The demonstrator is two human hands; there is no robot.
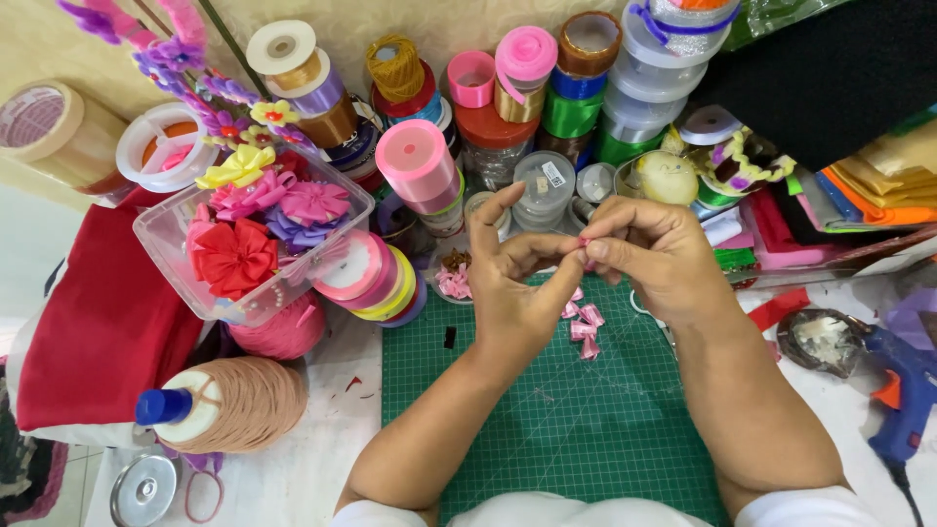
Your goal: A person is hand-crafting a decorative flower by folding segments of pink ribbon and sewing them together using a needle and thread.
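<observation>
- The grip of both hands is pinched together on one small pink ribbon piece (585, 244): the right hand (656, 256) clamps it between thumb and forefinger, and the left hand (514, 283) meets it with its fingertips, other fingers spread upward.
- The ribbon piece is held in the air above the far edge of the green cutting mat (566, 420), which lies on the worktop.
- Just below the hands, a small cluster of folded pink ribbon bits (583, 322) lies on the mat.
- A clear plastic box (166, 244) of ribbon flowers sits to the left, tilted on ribbon spools.
- A blue glue gun (903, 390) lies at the right edge, well apart from the hands.
- Stacked ribbon rolls (547, 98) crowd the back.
</observation>
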